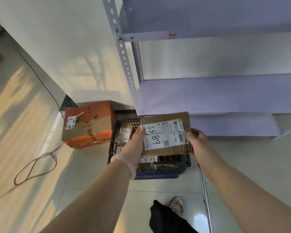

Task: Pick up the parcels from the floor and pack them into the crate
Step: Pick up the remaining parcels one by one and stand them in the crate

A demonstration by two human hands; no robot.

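The grey metal shelving unit (217,91) stood behind the crate (186,163) and rose above it, its shelves bare in view. The orange cardboard box (89,123) rested on the floor just left of the crate, close to the crate's left wall, with a white label on its near top corner. The crate was a black, lattice-walled plastic basket with a blue band along its near base; it stood on the tiled floor at the foot of the shelving. Inside the crate, at its left end, lay at least one small labelled parcel (124,134); further contents were partly hidden. The flat cardboard parcel (165,134) was held level directly above the crate, its white labels facing up. The left hand (134,143) gripped the parcel's left edge, thumb on top and fingers underneath. The right hand (197,140) gripped its right edge, fingers curled around it. A thin cable (35,165) lay looped on the floor well left of the crate.
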